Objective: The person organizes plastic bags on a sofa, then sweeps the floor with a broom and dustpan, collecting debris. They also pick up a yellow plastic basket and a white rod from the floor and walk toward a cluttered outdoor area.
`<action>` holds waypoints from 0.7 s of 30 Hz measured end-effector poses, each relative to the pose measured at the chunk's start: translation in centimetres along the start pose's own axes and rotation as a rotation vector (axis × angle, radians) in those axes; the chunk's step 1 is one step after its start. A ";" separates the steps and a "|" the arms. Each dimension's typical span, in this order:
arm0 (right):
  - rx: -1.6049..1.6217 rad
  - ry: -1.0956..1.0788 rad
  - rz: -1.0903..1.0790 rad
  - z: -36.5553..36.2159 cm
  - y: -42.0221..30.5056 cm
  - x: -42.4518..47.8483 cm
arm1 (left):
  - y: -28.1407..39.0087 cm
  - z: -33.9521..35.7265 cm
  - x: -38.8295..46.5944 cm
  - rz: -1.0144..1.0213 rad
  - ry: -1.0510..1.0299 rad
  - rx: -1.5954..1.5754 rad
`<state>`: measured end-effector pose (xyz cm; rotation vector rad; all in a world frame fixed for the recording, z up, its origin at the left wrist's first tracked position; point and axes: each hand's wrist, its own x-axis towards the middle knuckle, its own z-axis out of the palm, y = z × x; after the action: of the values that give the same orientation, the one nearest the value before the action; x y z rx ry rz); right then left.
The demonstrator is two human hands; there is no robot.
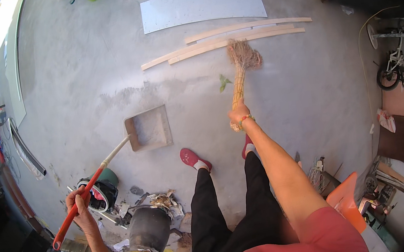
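Note:
My left hand [79, 201], at the lower left, grips the red lower part of a long handle [93, 179]. The handle's pale end joins the left wall of a dustpan [168, 126] that lies on the concrete floor, its inside dusty. My right hand [240, 115], with a beaded bracelet at the wrist, is closed round the bound stem of a straw hand broom [238, 85]. The broom's frayed brown bristles are beside the wooden strips, at the upper right of centre. A green leaf [224, 82] lies on the floor just left of the broom.
Wooden strips [215, 46] and a white panel [202, 8] lie ahead. Near my left arm stand a lined bin [109, 190] and a dark container [149, 228] among litter. An orange plastic object [345, 202] is at the lower right; a bicycle [392, 61] stands far right.

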<state>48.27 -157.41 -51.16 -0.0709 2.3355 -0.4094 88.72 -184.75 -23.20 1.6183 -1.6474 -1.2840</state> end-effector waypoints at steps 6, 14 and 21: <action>0.119 -0.350 0.100 -1.3 0.5 -8.3 | -0.5 0.7 0.5 -0.006 -0.039 0.008; 0.533 -0.207 0.108 -10.6 5.0 -10.4 | 0.4 -0.8 1.5 0.055 -0.141 0.165; 0.331 -0.092 0.243 1.8 5.2 -3.3 | -0.3 0.0 1.5 0.076 -0.237 0.178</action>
<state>52.25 -152.37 -51.77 0.3424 2.1238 -0.6480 88.58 -186.15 -23.89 1.5328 -1.9972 -1.3660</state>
